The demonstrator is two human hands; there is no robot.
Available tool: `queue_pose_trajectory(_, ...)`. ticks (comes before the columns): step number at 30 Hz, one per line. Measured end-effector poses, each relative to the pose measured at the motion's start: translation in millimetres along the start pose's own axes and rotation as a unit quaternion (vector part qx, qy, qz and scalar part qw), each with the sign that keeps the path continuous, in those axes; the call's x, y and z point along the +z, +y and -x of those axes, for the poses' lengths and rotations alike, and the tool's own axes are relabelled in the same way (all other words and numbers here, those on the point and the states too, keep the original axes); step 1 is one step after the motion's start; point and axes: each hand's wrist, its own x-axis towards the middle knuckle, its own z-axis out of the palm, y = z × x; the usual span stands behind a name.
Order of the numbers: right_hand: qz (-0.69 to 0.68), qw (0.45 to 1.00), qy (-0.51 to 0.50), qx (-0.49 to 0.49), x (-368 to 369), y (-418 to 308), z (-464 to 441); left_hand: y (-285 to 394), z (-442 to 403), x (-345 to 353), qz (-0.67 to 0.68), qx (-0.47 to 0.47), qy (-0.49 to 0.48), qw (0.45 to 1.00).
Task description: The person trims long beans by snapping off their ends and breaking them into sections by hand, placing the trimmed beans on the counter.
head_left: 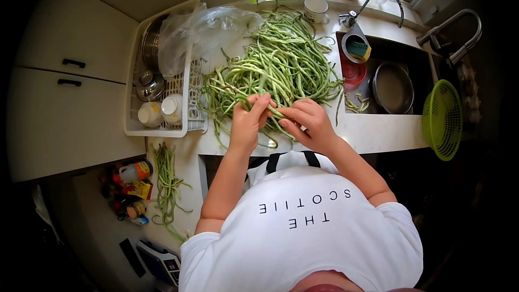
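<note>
A big heap of long green beans (286, 54) spreads over the white counter in front of me. At its near edge, my left hand (250, 121) is closed round one or more of the long beans, with the thumb and fingers together. My right hand (308, 124) pinches a bean close beside it, fingertips and thumb pressed together. The two hands nearly touch. Exactly how many beans lie between the fingers is hidden. A smaller bunch of long beans (168, 184) lies apart on the counter at the left.
Left of the heap stands a white dish rack (186, 92) with bowls and pots, a clear plastic bag (205, 30) over it. To the right, the sink holds a metal basin (393, 87) and bean pieces (357, 103). A green colander (443, 121) leans at the sink's right. An enamel mug (315, 8) stands behind.
</note>
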Motion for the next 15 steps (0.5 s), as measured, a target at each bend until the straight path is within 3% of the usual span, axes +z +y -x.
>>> queue_pose_trajectory(2, -0.081, 0.978, -0.087, 0.170, -10.3, -6.9, 2.9, 18.2, 11.5, 9.3, -0.108, 0.121, 0.121, 0.979)
queue_pose_trajectory(3, -0.100, 0.975, -0.080, 0.180, -12.6, -6.6, 2.9, 26.5, 14.4, 8.5, -0.098, 0.169, 0.138, 0.971)
queue_pose_trajectory(4, -0.101, 0.975, -0.078, 0.180, -13.5, 1.2, 4.8, 35.5, 17.4, 3.4, -0.087, 0.217, 0.155, 0.960)
queue_pose_trajectory(6, 0.004, 0.994, -0.086, 0.064, -13.2, 31.6, 13.7, 58.6, 20.3, -20.5, -0.028, 0.300, 0.165, 0.939)
queue_pose_trajectory(8, 0.026, 0.993, -0.093, 0.062, -18.1, 55.1, 27.9, 89.5, 28.4, -41.9, 0.005, 0.364, 0.209, 0.908)
queue_pose_trajectory(12, 0.016, 0.990, -0.084, 0.115, -32.5, 73.9, 49.3, 111.9, 41.4, -67.0, -0.009, 0.348, 0.218, 0.912)
queue_pose_trajectory(13, -0.151, 0.951, -0.042, 0.267, -40.5, 66.1, 45.6, 106.4, 40.6, -71.3, -0.053, 0.315, 0.237, 0.917)
queue_pose_trajectory(14, -0.310, 0.860, 0.004, 0.404, -45.9, 62.5, 44.7, 100.8, 38.8, -75.1, -0.097, 0.281, 0.255, 0.920)
queue_pose_trajectory(15, -0.372, 0.847, 0.028, 0.379, -51.2, 73.9, 51.4, 92.0, 36.3, -71.1, -0.143, 0.255, 0.268, 0.918)
